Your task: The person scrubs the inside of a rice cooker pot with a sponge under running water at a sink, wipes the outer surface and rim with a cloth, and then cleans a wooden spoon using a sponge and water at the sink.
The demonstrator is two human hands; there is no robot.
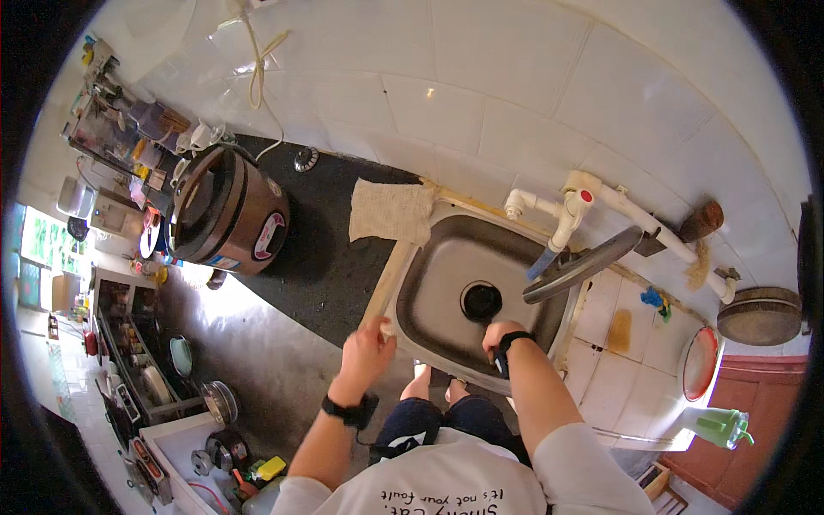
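My left hand (368,353) is by the front left corner of the stainless steel sink (444,251), its fingers curled. A small pale patch shows between thumb and fingers; I cannot tell whether it is a held thing or the sink's edge. My right hand (501,337) hangs over the front of the basin, near the black drain (481,301). Its fingers point down and are mostly hidden, with something dark below them that is unclear. Both wrists wear black bands. A beige cloth (391,211) lies across the sink's back left corner and the dark counter (322,257).
A grey hose or spout (582,265) reaches over the basin's right side, below a white tap (570,219) on the wall pipe. Left on the counter stands a brown rice cooker (225,206). Rightward are a red-rimmed basin (699,364) and a green pitcher (721,426).
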